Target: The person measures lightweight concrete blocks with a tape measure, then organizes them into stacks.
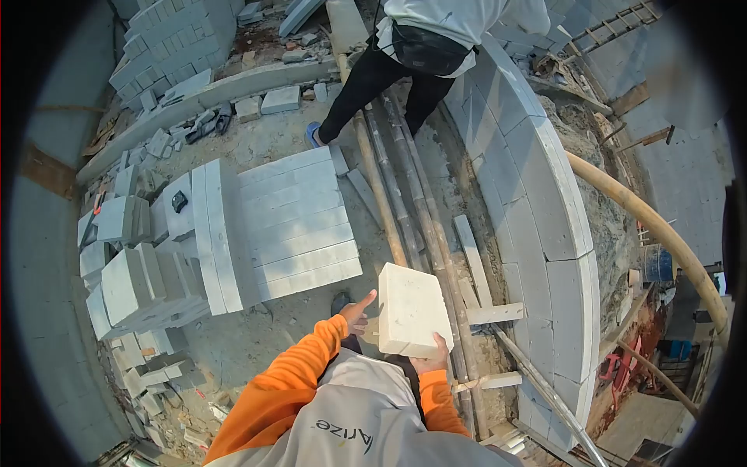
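A pale, light-coloured block (412, 307) is held in front of my body, above the ground and the bamboo poles. My right hand (433, 356) grips its lower right corner, with the fingers partly hidden behind it. Just off the block's left side is my left hand (358, 313), its thumb or a finger pointing up toward the block's edge; whether it touches the block is unclear, and the other fingers are hard to make out. To the left lies a neat stack of similar blocks (292, 218).
A person (436, 31) in dark trousers stands ahead over long bamboo poles (377, 191). A curved block wall (537, 202) runs along the right. Loose blocks (128, 284) and rubble lie left, with a small black object (179, 201) on one block. A bent bamboo pole (661, 229) arches at right.
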